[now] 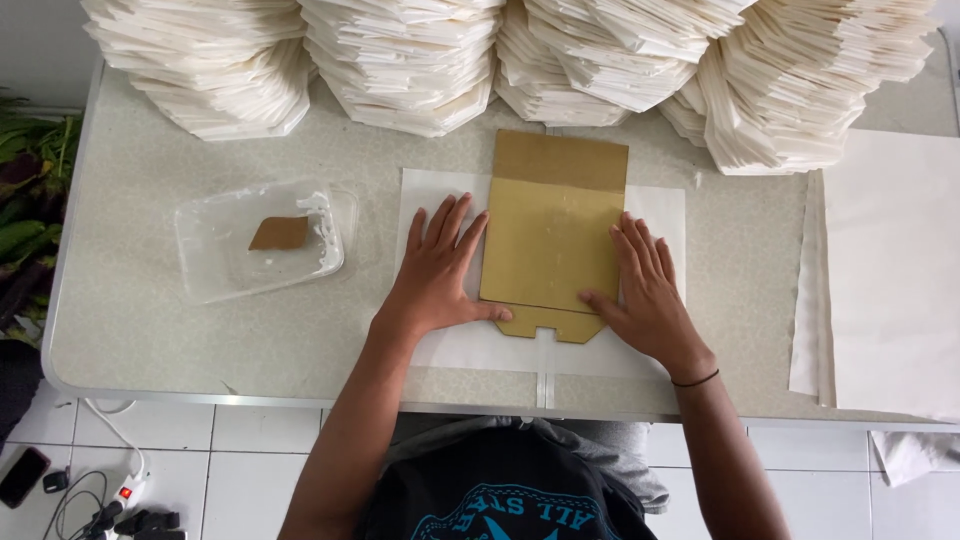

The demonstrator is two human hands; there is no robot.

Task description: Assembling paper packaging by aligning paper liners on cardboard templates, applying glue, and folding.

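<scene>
- Cardboard template (pixel 553 232): on paper sheet (pixel 445 345), mid-table (pixel 130 310).
- Left hand (pixel 435 275), right hand (pixel 648 290): flat on the template's left and right edges.
- Plastic tray (pixel 215 265): left of sheet, holding cardboard scrap (pixel 280 233).
- Folded paper bag stacks (pixel 420 60): behind the template.
- Paper sheet pile (pixel 890 280): at right.

Head view, steeply down, close

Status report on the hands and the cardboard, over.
Left hand and right hand flat, pressing cardboard template onto white paper. Glue tray left, untouched. Nothing in the way.
</scene>
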